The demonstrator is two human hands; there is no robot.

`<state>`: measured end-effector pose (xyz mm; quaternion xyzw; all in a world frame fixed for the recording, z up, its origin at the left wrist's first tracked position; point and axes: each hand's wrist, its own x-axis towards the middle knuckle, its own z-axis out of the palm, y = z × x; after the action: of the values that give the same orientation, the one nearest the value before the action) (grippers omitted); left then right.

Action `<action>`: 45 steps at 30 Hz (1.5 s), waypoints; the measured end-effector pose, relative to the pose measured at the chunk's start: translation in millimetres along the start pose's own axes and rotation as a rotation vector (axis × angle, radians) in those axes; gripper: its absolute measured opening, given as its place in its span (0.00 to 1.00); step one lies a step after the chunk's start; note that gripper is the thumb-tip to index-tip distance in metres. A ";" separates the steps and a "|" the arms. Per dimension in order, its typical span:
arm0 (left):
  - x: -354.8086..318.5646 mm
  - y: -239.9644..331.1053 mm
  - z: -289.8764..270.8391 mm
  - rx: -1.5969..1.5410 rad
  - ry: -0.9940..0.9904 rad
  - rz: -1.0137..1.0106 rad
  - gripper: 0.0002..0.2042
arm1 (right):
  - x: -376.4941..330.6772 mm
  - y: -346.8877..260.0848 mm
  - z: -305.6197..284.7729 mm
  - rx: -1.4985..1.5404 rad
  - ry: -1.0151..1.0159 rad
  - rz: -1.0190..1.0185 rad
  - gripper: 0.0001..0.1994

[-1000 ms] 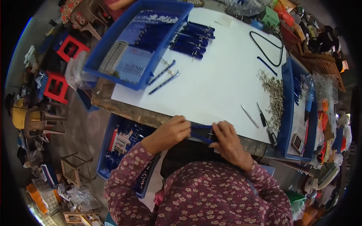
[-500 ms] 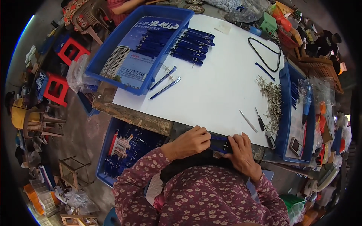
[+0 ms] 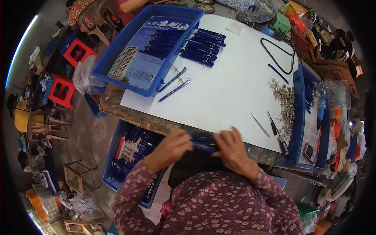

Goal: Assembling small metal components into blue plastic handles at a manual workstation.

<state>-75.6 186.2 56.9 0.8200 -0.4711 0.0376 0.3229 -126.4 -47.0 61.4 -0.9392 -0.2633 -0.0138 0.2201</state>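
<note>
Blue plastic forms the open bin [image 3: 110, 156] at far left, below table level, crowded with small blue parts. Above it, on the table, sits a shallow blue plastic tray [image 3: 129, 87] lined with printed paper. Just right of it, two slim blue strips with thin metal pins [image 3: 174, 91] lie on a white sheet [image 3: 231, 86], below a row of dark-blue strips [image 3: 203, 49]. The tray, if nudged, could scatter both.

At the near table edge, the person's left hand [image 3: 172, 144] is curled around one end of a pair of slim, glossy dark-blue strips [image 3: 202, 138], which span the gap between the hands. The right hand [image 3: 234, 150] grips the other end, fingers bent over it; blur hides the exact hold. Since the strips are above the lap, a loosened pinch could drop them off the table. Uneven pulling might bend them.

Farther right lie a pointed silver tool [image 3: 260, 124] and a heap of tiny T-shaped metal pins [image 3: 285, 103], close to a long blue tray [image 3: 300, 117]. A sweeping sleeve could spread the pins or roll the tool.
</note>
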 end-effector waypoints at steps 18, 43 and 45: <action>-2.6 -2.2 -3.7 -0.039 0.110 -0.111 0.10 | 16.4 2.3 14.1 0.098 0.102 -0.042 0.29; 49.1 18.3 48.6 -0.124 0.025 0.057 0.12 | -60.3 27.8 -12.8 0.186 0.192 0.238 0.24; 39.7 12.8 47.8 -0.061 0.068 0.041 0.11 | -43.9 22.0 -6.5 0.227 0.218 0.235 0.23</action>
<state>-75.5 125.1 40.0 0.7981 -0.4777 0.0576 0.3628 -152.6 -88.0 52.1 -0.9256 -0.1262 -0.0599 0.3518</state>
